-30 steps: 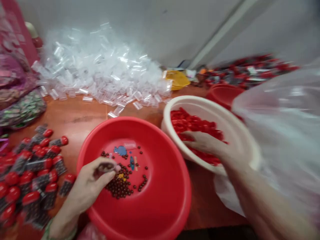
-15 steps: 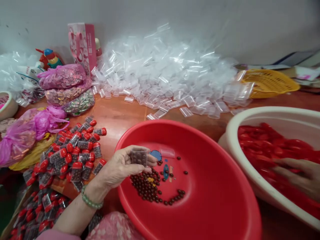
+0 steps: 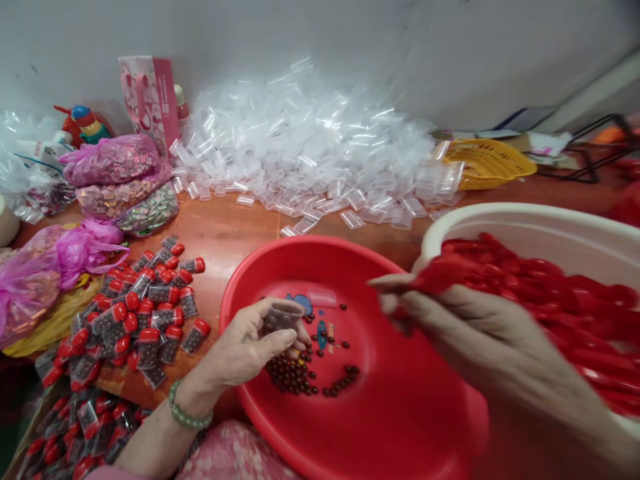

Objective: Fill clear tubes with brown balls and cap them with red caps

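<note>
My left hand (image 3: 250, 343) is closed around a small clear plastic container (image 3: 281, 317), its open top up and dark round balls inside. It hovers over a red basin (image 3: 400, 413). Loose dark brown balls (image 3: 293, 377) lie at the basin's left, under that hand. Above the basin's right rim, my right hand (image 3: 465, 320) pinches a red plastic cap (image 3: 440, 273), blurred by motion. Beside it stands a white tub (image 3: 500, 217) of red caps (image 3: 560, 293).
Filled containers with red caps (image 3: 150, 307) are heaped on the left of the table. Clear empty containers (image 3: 320, 147) form a large pile at the back. A yellow basket (image 3: 487, 163) sits back right; pink plastic bags (image 3: 115, 160) lie back left.
My right hand has come out of the white tub, moving left over the red basin with a red cap. My left hand has tilted the clear container more upright.
</note>
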